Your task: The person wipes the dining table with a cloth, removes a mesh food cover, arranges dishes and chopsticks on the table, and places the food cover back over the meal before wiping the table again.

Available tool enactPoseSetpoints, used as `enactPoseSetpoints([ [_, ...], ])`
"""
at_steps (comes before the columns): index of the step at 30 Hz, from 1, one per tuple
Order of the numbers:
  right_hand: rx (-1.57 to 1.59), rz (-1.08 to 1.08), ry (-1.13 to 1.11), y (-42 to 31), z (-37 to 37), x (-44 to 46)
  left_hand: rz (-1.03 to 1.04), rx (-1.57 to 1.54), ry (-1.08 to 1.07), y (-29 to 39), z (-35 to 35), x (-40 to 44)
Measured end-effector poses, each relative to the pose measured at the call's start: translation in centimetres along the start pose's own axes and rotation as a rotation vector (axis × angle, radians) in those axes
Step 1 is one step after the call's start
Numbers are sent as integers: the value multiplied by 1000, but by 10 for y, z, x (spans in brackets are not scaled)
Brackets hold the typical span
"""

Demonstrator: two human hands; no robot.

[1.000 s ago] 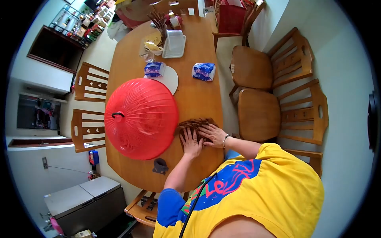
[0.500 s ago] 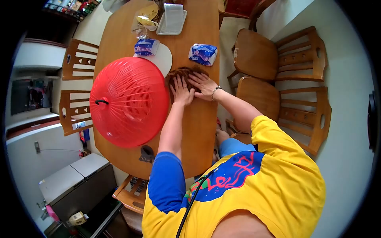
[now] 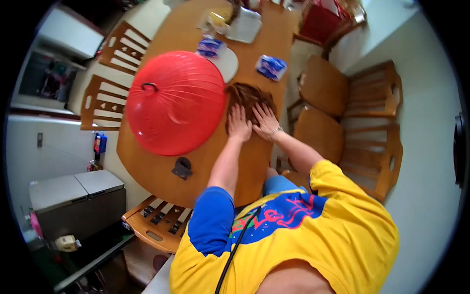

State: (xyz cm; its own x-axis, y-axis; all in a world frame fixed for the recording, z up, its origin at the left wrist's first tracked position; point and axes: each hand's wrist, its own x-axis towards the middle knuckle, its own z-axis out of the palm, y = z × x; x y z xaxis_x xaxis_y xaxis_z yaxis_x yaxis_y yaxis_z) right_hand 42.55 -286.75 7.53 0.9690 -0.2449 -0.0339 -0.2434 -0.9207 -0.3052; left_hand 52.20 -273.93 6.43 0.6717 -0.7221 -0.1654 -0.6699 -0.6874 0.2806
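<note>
left hand [image 3: 239, 129]: palm down, fingers spread, just right of red cover [image 3: 178, 103] | right hand [image 3: 266, 126]: palm down, fingers splayed, farther right of it | arms [image 3: 224, 166]: both extended forward

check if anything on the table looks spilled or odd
The rumpled brown bundle under the left hand and right hand looks a little odd: its uneven surface resembles hair or crumpled cloth, and blur leaves that unclear. No spill shows on the visible table.
</note>
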Motion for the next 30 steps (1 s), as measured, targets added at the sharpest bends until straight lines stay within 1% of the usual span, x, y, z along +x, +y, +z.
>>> enactPoseSetpoints([
  [2,81,-31,3,-11,-4,-16,9,-39,-5,-3,6,-16],
  [3,85,-33,4,-22,-4,-23,-43,-196,-79,-5,-12,-30],
  [4,109,-58,26,-28,0,-29,-54,-225,-79,-4,-16,-46],
  [5,64,-65,-39,-32,3,-38,-16,-173,11,-6,-11,-64],
  [6,122,-34,-84,-37,9,-44,-12,-131,-18,-9,-5,-79],
  [8,103,-23,-160,-54,8,-60,42,-162,41,-19,10,-105],
  [10,110,-79,-182,-68,6,-86,64,-180,52,-20,5,-137],
  [12,150,-105,-210,-86,4,-111,86,-181,192,-27,18,-168],
  [14,109,-328,-188,-75,53,-131,22,-193,162,-28,8,-206],
  [16,-69,-557,-235,-91,53,-154,-7,-138,-5,-27,-17,-244],
  [18,94,-357,-235,-127,31,-174,13,-123,34,-32,-15,-263],
  [19,170,-237,-174,-136,32,-180,52,-71,151,-35,-4,-266],
  [20,168,-246,-173,-138,30,-178,45,-69,157,-37,4,-261],
  [22,205,-106,-167,-138,28,-171,75,-19,132,-35,14,-244],
  [24,220,-88,-162,-127,32,-155,98,-65,142,-31,17,-218],
  [26,224,-117,-74,-116,34,-138,73,-137,161,-24,4,-190],
  [27,184,-117,-132,-108,33,-132,113,-105,45,-22,-4,-176],
  [28,191,-103,-121,-103,34,-126,129,-95,39,-22,1,-160],
  [30,175,-104,-40,-89,40,-111,83,-179,224,-26,21,-121],
])
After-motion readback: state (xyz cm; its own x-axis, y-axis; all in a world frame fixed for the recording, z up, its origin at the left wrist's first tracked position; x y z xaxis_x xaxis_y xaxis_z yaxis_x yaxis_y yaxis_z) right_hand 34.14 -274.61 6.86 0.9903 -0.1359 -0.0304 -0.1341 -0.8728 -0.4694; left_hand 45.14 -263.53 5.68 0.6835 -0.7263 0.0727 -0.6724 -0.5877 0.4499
